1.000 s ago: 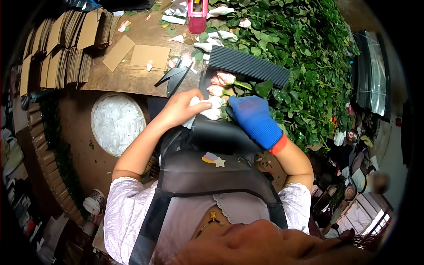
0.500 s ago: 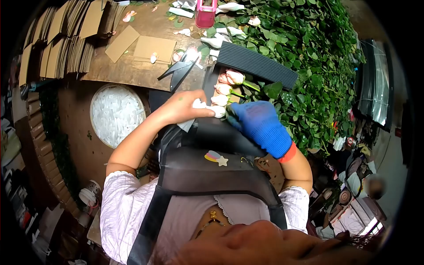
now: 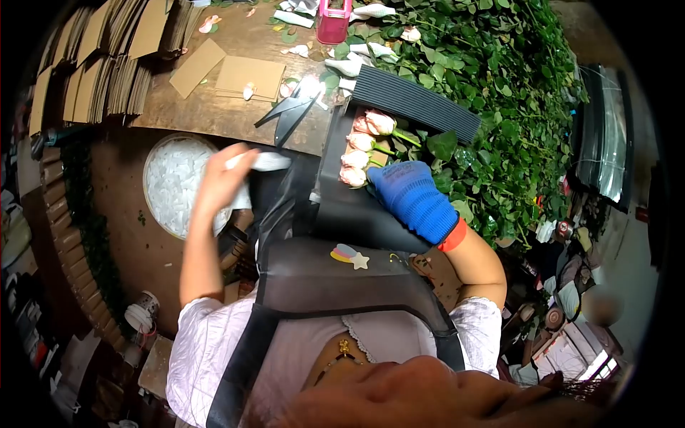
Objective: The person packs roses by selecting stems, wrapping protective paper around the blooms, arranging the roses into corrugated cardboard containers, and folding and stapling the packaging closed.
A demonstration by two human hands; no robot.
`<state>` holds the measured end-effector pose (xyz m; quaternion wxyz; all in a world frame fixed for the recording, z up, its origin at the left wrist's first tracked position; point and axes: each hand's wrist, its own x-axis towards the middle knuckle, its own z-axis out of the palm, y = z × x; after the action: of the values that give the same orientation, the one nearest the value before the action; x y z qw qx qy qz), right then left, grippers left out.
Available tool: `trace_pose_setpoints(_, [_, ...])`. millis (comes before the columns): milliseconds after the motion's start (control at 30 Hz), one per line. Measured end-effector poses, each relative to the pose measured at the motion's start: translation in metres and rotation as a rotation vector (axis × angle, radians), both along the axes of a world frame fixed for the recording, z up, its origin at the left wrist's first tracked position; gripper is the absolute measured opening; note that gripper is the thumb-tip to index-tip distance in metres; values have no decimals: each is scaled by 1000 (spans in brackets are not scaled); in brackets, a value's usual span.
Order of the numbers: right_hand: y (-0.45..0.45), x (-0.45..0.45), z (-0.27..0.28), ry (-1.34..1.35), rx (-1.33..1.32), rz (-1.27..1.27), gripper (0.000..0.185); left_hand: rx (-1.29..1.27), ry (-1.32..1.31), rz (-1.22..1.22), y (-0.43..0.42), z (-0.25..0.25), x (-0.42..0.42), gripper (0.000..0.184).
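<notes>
Pale pink roses lie in a column on a black stand in front of me, stems to the right. My right hand, in a blue glove with a red cuff, is closed at the lowest rose's stem, just beside its bloom. Bare and away from the roses, my left hand pinches a white foam net sleeve above the edge of a round tub of white pieces. A ridged black strip lies above the roses.
Leafy rose stems are heaped at the right. Black scissors, cardboard pieces and a pink container are on the wooden table. Cardboard stacks stand at the left.
My left hand has moved left from the roses with the white net, uncovering the lowest bloom. My right hand has shifted slightly and stays at the stem.
</notes>
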<state>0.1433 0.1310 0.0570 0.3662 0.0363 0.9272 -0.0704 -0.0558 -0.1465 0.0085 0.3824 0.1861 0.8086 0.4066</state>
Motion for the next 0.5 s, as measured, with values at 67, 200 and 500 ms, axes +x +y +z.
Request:
trace_pose_setpoints(67, [-4,-5,-3,-29,34,57,15,-598,709,-204,-58,-5,-21,32])
trace_pose_setpoints(200, [-10,-23,9,-48,44,204,18,-738,970,-351,-60,-1,-19,46])
trace_pose_setpoints(500, [4,-13,17,63,-29,79,18,220,192,-619,119,-25,48,105])
